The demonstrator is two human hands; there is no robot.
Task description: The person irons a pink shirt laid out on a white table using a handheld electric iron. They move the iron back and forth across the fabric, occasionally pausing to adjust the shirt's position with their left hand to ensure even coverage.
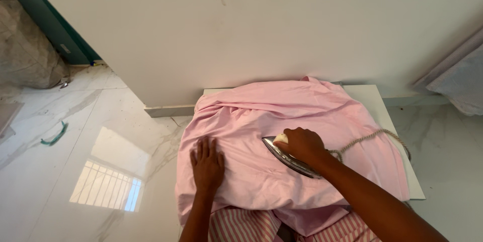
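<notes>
1. The right hand is gripping the handle of an iron, its grip wrapped fully around it, and the iron's metal plate is lying on the pink cloth with its tip pointing left.
2. The left hand is resting flat on the cloth just left of the iron, its grip fully open with fingers spread and holding nothing, palm pressing the fabric down.
3. The pink cloth is covering most of a white surface that is standing against the far wall, and its near edge is hanging over the near side.
4. A braided cord is running from the iron to the right across the cloth and looping over the right edge of the surface.
5. Striped pink-and-white fabric is showing below the cloth at the near edge.
6. A grey curtain is hanging at the far right, and a marble floor is spreading out to the left.
</notes>
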